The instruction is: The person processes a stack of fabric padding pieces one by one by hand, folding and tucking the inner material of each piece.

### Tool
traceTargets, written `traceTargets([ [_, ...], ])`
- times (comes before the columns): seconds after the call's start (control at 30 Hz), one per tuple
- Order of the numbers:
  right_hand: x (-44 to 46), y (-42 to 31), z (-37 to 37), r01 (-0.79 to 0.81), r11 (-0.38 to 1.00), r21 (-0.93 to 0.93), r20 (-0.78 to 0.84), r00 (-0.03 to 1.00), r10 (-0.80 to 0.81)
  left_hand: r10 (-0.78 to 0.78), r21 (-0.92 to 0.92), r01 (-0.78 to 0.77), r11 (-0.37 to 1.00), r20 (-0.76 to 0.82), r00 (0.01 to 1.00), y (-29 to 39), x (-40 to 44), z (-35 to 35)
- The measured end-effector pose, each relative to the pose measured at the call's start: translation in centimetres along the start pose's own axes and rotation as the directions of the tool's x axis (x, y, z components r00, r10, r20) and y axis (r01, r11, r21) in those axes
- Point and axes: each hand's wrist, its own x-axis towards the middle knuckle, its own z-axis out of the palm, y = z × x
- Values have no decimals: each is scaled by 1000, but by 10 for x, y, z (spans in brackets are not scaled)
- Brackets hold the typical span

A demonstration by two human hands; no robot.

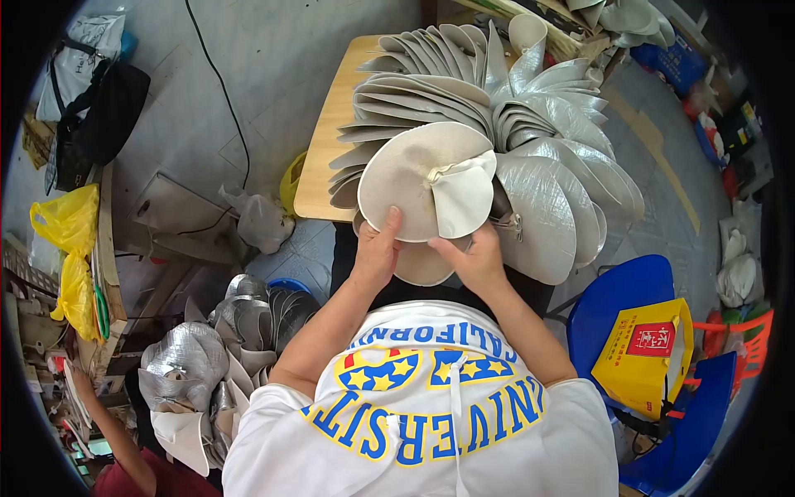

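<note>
A round beige fabric piece (406, 170) with a stitched edge is held up in front of me, tilted toward my face. A folded white flap (465, 195) lies across its right part, reaching in to the middle. My left hand (379, 253) pinches the lower left edge, thumb on top. My right hand (474, 261) grips the lower edge further right, its thumb near the rim. Below the disc, between my hands, another pale rounded piece (422, 263) shows. Just right of the disc is a small metal item (515, 225), too small to name.
Fanned stacks of grey pieces (422, 95) and silver-lined pieces (542, 207) cover much of the wooden table (319, 178). At right, a blue chair (617, 290) carries a yellow bag (646, 356). More silver pieces (186, 369) are piled lower left, near another person's arm (112, 422).
</note>
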Motion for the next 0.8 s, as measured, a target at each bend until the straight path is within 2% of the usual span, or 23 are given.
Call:
traceTargets([
  [0.03, 0, 0, 2, 56, 990, -127, 1, 998, -57, 5, 1, -5, 1000, -3, 1000, -1, 0, -1],
  [0.07, 0, 3, 2, -21, 999, -41, -31, 999, 20, 11, 2, -11, 1000, -9, 1000, -2, 0, -3],
  [0.13, 4, 8, 4, -170, 976, 139, -65, 982, 180, 94, 54, -99, 994, 82, 992, -7, 0, -10],
  [0.17, 4, 8, 4, -161, 975, 153, -107, 978, 178, 132, 77, -142, 987, 127, 983, -9, -1, -12],
  [0.27, 4, 8, -1, -219, 966, 137, -84, 969, 232, 214, 432, -313, 846, 262, 941, -2, -11, 9],
  [0.3, 4, 10, -2, -228, 964, 135, -77, 968, 240, 206, 482, -330, 812, 293, 934, -4, -8, 12],
  [0.37, 4, 15, -2, -246, 960, 133, -59, 965, 256, 149, 515, -191, 836, 122, 981, -7, -2, 13],
  [0.4, 8, 12, -5, -256, 951, 175, -76, 959, 273, 118, 522, -117, 845, 33, 993, -8, 1, 12],
  [0.47, 20, 4, -15, -276, 926, 259, -107, 944, 311, 94, 487, -73, 870, -20, 995, -7, 15, -1],
  [0.5, 26, 0, -19, -290, 888, 358, -73, 939, 336, 123, 444, -157, 882, 105, 987, -2, 18, -8],
  [0.63, 27, 14, -22, -310, 897, 314, -30, 942, 336, 51, 395, -96, 914, 125, 991, 4, 21, -12],
  [0.73, 22, 11, -17, -298, 924, 238, -73, 944, 323, 45, 264, -80, 961, 136, 990, 0, 20, -12],
  [0.8, 18, 8, -15, -280, 950, 135, -105, 950, 295, 29, 269, -62, 961, 123, 992, -4, 20, -14],
])
